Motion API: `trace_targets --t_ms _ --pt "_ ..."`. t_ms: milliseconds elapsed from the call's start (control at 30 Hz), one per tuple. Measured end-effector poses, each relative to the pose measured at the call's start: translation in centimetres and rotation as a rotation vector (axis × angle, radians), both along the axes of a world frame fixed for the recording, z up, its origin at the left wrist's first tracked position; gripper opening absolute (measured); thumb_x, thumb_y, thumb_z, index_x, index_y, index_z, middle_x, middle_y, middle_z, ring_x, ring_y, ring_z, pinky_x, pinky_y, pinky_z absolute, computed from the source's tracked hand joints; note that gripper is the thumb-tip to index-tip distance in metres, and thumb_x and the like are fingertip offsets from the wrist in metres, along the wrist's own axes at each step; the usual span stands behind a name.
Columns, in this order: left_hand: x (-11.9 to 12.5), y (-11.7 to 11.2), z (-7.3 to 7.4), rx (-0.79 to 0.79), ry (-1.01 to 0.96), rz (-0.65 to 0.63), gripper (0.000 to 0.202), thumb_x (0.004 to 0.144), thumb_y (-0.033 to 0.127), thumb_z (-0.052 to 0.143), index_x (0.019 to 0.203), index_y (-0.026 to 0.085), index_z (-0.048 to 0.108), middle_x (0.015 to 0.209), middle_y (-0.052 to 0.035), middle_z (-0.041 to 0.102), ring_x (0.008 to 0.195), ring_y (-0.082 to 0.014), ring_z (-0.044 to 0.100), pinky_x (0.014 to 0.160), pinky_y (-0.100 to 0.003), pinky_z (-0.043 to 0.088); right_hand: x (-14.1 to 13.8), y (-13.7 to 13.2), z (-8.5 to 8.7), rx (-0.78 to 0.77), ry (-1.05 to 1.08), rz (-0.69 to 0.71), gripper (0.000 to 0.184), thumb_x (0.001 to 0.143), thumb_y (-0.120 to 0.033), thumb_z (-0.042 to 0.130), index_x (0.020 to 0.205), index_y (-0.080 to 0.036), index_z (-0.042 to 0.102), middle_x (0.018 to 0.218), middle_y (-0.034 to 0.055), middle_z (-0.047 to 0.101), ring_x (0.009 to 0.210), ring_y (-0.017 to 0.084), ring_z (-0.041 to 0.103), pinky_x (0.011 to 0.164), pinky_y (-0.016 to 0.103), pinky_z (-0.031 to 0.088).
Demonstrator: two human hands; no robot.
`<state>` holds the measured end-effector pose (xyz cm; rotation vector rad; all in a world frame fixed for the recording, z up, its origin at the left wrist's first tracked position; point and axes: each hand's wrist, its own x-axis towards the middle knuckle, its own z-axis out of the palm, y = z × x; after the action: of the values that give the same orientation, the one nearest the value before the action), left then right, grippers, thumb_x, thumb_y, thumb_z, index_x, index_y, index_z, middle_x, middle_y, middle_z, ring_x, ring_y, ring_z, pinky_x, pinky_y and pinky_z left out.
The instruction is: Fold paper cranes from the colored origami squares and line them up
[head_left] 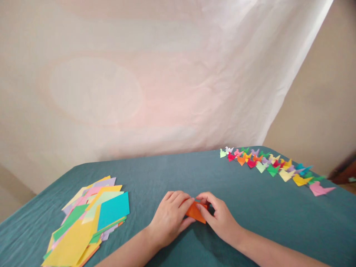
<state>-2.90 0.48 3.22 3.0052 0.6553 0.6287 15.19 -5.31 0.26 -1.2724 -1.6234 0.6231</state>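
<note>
A small folded piece of orange paper [196, 213] is held low over the dark green cloth, between my two hands. On its left side, my left hand [174, 212] grips it, thumb below and fingers curled over the top. From the right, my right hand [217, 216] pinches the paper between thumb and index finger. Part of the orange paper is hidden behind the fingers of both hands.
A loose pile of coloured paper sheets [112, 211] lies at the left of the cloth-covered table [155, 174]. Several folded paper birds [274, 170] stand in rows at the back right. A pale hanging sheet [167, 81] closes off the far side.
</note>
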Motion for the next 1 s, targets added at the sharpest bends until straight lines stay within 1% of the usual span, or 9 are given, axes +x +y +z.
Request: trace_targets --t_ms 67,167,300,400,533,667,1000 --pt "0.3 0.1 0.1 0.005 -0.003 0.002 0.034 0.085 0.039 0.053 0.113 0.02 0.051 0.106 -0.0079 0.058 0.098 -0.0233 0.052 0.083 -0.039 0.041 0.1 0.0 0.1 0.007 0.024 -0.007 0.015 0.088 -0.026 0.045 0.094 -0.018 0.055 0.077 0.0016 0.06 0.071 0.014 0.056 0.068 0.025 0.044" --pt "0.4 0.3 -0.3 0.01 -0.04 0.0 0.033 0.085 0.035 0.053 0.114 0.02 0.051 0.106 -0.0081 0.057 0.096 -0.0223 0.052 0.081 -0.038 0.042 0.1 0.0 0.3 0.021 0.048 0.018 0.018 0.091 -0.029 0.04 0.091 -0.018 0.055 0.081 0.0025 0.061 0.075 0.014 0.057 0.071 0.024 0.044" --pt "0.2 0.7 -1.1 0.006 -0.094 -0.024 0.033 0.084 0.029 0.054 0.115 0.019 0.05 0.106 -0.0082 0.057 0.097 -0.0215 0.053 0.083 -0.037 0.042 0.1 -0.1 0.6 0.029 0.028 0.051 0.024 0.092 -0.03 0.037 0.084 -0.017 0.055 0.08 0.0026 0.061 0.075 0.014 0.056 0.072 0.024 0.043" --pt "-0.1 1.0 -1.4 0.003 -0.099 -0.031 0.032 0.084 0.027 0.052 0.115 0.02 0.05 0.107 -0.0088 0.057 0.099 -0.0222 0.053 0.085 -0.038 0.042 0.2 0.0 0.7 0.034 0.011 0.073 0.025 0.093 -0.03 0.036 0.082 -0.018 0.055 0.08 0.0027 0.06 0.075 0.014 0.056 0.071 0.025 0.043" --pt "-0.3 1.0 -1.4 0.005 -0.086 -0.038 0.031 0.085 0.024 0.05 0.115 0.02 0.051 0.108 -0.0086 0.056 0.099 -0.0218 0.052 0.085 -0.038 0.042 0.2 0.0 0.6 0.037 0.0 0.082 0.024 0.092 -0.03 0.037 0.085 -0.018 0.056 0.081 0.0031 0.061 0.076 0.014 0.056 0.072 0.025 0.043" --pt "-0.3 0.8 -1.3 0.012 -0.084 -0.046 0.031 0.085 0.022 0.048 0.116 0.021 0.051 0.106 -0.0086 0.057 0.096 -0.0209 0.053 0.083 -0.037 0.042 0.2 -0.1 0.4 0.031 -0.003 0.078 0.023 0.092 -0.03 0.037 0.087 -0.018 0.056 0.082 0.0028 0.061 0.076 0.014 0.056 0.071 0.025 0.043" --pt "-0.4 0.7 -1.2 0.012 -0.082 -0.043 0.033 0.085 0.02 0.05 0.117 0.022 0.05 0.102 -0.0073 0.056 0.094 -0.0203 0.051 0.083 -0.037 0.041 0.2 -0.1 0.7 0.023 -0.035 0.088 0.027 0.093 -0.031 0.035 0.077 -0.018 0.052 0.076 0.0021 0.058 0.071 0.013 0.054 0.068 0.024 0.042"
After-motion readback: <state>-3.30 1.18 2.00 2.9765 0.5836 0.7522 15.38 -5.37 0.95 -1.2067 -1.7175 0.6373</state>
